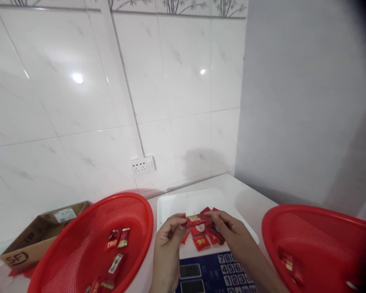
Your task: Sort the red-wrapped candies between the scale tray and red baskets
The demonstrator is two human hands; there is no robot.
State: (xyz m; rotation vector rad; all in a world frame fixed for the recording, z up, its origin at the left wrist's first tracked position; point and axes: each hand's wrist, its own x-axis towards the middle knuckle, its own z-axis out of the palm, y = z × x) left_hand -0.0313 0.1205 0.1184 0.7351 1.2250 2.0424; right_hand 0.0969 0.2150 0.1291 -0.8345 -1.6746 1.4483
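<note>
Above a white scale pan, my left hand pinches one end of a small red wrapped packet between thumb and fingers. My right hand is closed at the packet's other end, its thumb on top. Just beneath, several more red packets with gold and white print, one being a red packet, lie on the pan, partly hidden by the fingers. Toward me is the scale's blue panel with two displays and a number keypad, partly covered by my right forearm.
At left stands a round red plastic basket with several red and gold packets in it. A similar red basket at right holds a few packets. A cardboard box sits behind the left basket. A socket is on the tiled wall.
</note>
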